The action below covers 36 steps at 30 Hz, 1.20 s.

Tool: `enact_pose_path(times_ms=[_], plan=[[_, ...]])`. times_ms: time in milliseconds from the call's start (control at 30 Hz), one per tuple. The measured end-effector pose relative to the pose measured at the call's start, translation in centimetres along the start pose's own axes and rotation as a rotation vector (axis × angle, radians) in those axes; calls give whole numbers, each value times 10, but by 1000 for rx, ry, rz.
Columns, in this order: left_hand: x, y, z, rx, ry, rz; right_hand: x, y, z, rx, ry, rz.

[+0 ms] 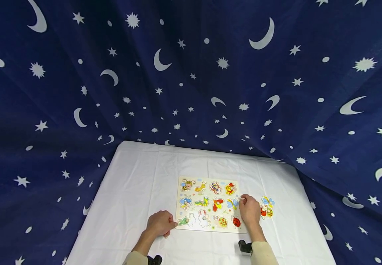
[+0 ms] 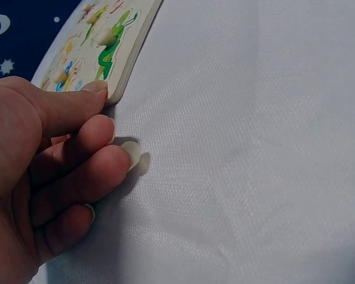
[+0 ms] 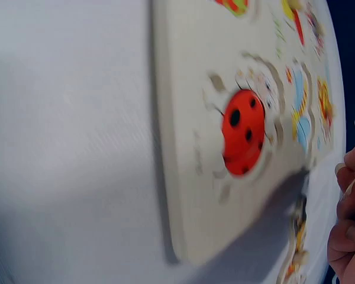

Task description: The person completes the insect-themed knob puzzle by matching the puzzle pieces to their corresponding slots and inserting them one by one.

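A wooden insect peg puzzle board (image 1: 207,229) lies on the white cloth. My left hand (image 1: 160,222) is at its near left corner, thumb on top and curled fingers beside the edge. In the left wrist view a green grasshopper piece (image 2: 110,42) with a knob sits near that thumb. My right hand (image 1: 250,210) is just beyond the board's right edge, fingers loosely bent, nothing visible between them. Close by on the board are a red ladybug picture (image 3: 244,131) in a recess and a dragonfly picture (image 1: 232,204).
Several loose puzzle pieces lie close together right of my right hand, among them a dragonfly piece (image 1: 268,201), a ladybug piece (image 1: 263,212) and a spotted yellow piece (image 1: 269,212). A dark blue curtain (image 1: 191,92) with moons and stars surrounds the white-covered table (image 1: 138,176).
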<state>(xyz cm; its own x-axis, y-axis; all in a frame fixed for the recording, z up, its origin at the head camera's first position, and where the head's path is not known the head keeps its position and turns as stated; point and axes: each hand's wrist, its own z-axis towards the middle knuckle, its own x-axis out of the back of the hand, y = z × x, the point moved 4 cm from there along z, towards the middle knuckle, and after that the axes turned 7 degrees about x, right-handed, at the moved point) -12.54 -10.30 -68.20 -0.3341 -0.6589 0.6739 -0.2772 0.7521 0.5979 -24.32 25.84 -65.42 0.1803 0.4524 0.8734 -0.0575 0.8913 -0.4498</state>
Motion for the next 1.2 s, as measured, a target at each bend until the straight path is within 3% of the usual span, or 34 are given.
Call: enact_pose_path(times_ms=[600,1200], plan=[[-1,-1,2,13,-5,-2,15,29,-5,-149,-28,-61],[-1,-1,0,-7,2,-2,27,54,-15,-319,-143,-126]])
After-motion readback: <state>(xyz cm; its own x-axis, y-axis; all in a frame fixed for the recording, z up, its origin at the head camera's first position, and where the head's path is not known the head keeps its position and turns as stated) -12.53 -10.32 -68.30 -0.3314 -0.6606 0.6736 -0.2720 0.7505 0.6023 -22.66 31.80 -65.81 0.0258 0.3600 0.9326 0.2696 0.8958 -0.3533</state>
